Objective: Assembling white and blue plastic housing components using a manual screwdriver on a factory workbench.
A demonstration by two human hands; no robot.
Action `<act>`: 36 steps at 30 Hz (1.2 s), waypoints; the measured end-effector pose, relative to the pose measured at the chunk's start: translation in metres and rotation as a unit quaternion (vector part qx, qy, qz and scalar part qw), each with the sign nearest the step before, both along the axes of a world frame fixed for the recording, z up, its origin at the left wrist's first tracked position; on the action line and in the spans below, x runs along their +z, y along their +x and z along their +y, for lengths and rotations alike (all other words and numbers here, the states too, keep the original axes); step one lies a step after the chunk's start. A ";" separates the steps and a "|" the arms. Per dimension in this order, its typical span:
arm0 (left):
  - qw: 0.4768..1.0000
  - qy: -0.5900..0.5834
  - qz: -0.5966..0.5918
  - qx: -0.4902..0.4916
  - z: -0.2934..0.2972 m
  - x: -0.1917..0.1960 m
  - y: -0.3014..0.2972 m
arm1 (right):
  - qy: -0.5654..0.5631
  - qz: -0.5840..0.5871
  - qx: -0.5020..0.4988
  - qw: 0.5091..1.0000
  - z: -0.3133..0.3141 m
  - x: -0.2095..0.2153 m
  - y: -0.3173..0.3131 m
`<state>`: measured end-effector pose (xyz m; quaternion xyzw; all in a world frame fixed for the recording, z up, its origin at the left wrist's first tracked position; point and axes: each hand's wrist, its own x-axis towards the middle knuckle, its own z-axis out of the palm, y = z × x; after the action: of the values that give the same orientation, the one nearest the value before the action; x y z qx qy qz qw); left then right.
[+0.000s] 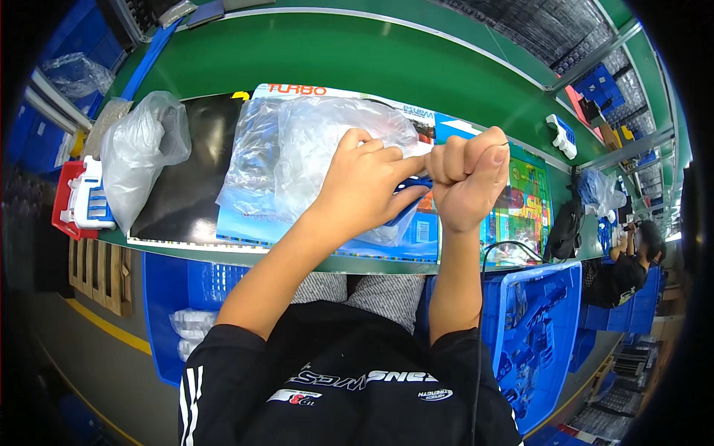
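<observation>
My left hand and my right hand meet above the front of the green table. Together they pinch a small blue part that shows between the fingers. The left fingers press against it from the left. The right hand is closed in a fist around its other end. Under the hands lie crumpled clear plastic bags on top of a flat printed cardboard box. Most of the blue part is hidden by my fingers.
A stuffed clear bag and a red and white plastic toy part lie at the left. Blue bins with parts stand below the table edge. A colourful box lies to the right. Another person sits far right.
</observation>
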<state>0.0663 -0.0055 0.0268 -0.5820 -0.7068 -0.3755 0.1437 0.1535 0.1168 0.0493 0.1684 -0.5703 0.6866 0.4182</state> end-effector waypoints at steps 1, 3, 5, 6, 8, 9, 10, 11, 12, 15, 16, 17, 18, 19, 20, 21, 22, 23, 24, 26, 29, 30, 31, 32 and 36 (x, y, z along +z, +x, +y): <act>1.000 -0.005 0.009 0.002 0.000 0.000 0.001 | 0.018 -0.017 -0.009 1.000 -0.003 0.001 0.001; 1.000 -0.006 0.004 -0.002 0.000 -0.002 0.000 | 0.024 -0.019 -0.016 0.999 -0.006 0.002 0.000; 1.000 -0.007 0.001 -0.003 0.001 -0.003 -0.003 | 0.023 -0.018 -0.011 1.000 -0.005 0.000 -0.001; 1.000 -0.014 -0.006 -0.006 0.001 -0.002 -0.003 | 0.022 -0.019 -0.011 1.000 -0.005 0.000 -0.002; 1.000 -0.025 -0.016 -0.009 0.003 -0.003 -0.004 | 0.058 -0.039 -0.018 0.997 -0.008 -0.002 -0.001; 1.000 -0.020 -0.010 -0.014 0.005 -0.005 -0.005 | 0.073 -0.032 -0.022 0.997 -0.008 -0.004 0.001; 1.000 -0.013 -0.002 -0.020 0.006 -0.005 -0.006 | 0.071 -0.032 -0.022 0.997 -0.005 -0.006 0.001; 1.000 -0.015 -0.001 -0.020 0.007 -0.005 -0.005 | 0.033 -0.009 -0.005 0.999 -0.003 -0.009 0.001; 1.000 -0.010 -0.004 -0.022 0.008 -0.004 -0.004 | -0.005 0.015 0.013 1.000 -0.001 -0.011 0.002; 1.000 -0.009 -0.005 -0.030 0.006 -0.002 -0.002 | -0.009 0.023 0.003 1.000 -0.001 -0.012 0.005; 1.000 -0.011 -0.005 -0.025 0.004 -0.002 -0.001 | 0.001 0.029 0.003 1.000 -0.002 -0.012 0.005; 1.000 -0.013 -0.002 -0.026 0.002 -0.002 0.001 | -0.020 0.023 -0.006 1.000 -0.005 -0.009 0.004; 1.000 -0.011 0.007 -0.015 0.001 -0.004 0.003 | -0.021 0.026 -0.007 0.999 -0.003 -0.009 0.007; 1.000 -0.009 0.018 -0.004 -0.001 -0.005 0.003 | -0.136 0.039 0.008 0.990 0.000 -0.010 0.009; 1.000 -0.005 0.019 -0.003 -0.003 -0.006 0.004 | -0.248 0.054 0.025 0.967 0.005 -0.010 0.011; 1.000 -0.002 0.021 -0.003 -0.004 -0.006 0.005 | -0.291 0.064 0.021 0.954 0.017 -0.013 0.020; 0.999 0.004 0.032 -0.008 -0.003 -0.005 0.007 | -0.275 0.050 -0.028 0.960 0.032 -0.018 0.030; 0.999 0.003 0.035 -0.010 -0.003 -0.003 0.008 | -0.261 0.036 -0.076 0.962 0.043 -0.027 0.037; 0.999 0.016 0.036 -0.011 -0.004 -0.002 0.009 | -0.227 0.024 -0.116 0.967 0.051 -0.040 0.037; 0.999 0.029 0.040 -0.016 -0.001 -0.001 0.010 | -0.180 -0.037 -0.160 0.970 0.067 -0.083 0.035; 0.998 -0.006 0.058 -0.024 -0.008 0.000 0.008 | -0.118 -0.154 -0.224 0.955 0.070 -0.140 0.030; 0.998 -0.006 0.062 -0.028 -0.010 0.002 0.008 | -0.060 -0.218 -0.295 0.928 0.069 -0.152 0.031; 0.998 -0.023 0.056 -0.029 -0.012 0.005 0.008 | -0.118 -0.216 -0.242 0.938 0.069 -0.156 0.031; 0.997 -0.041 0.050 -0.030 -0.014 0.008 0.008 | -0.100 -0.270 -0.275 0.917 0.069 -0.161 0.029; 0.998 -0.046 0.031 -0.044 -0.011 0.011 0.008 | 0.106 -0.326 -0.374 0.862 0.079 -0.185 0.027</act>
<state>0.0748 -0.0160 0.0377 -0.6298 -0.6922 -0.3306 0.1221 0.1802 0.1955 -0.1360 -0.2481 -0.7634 0.4298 0.4135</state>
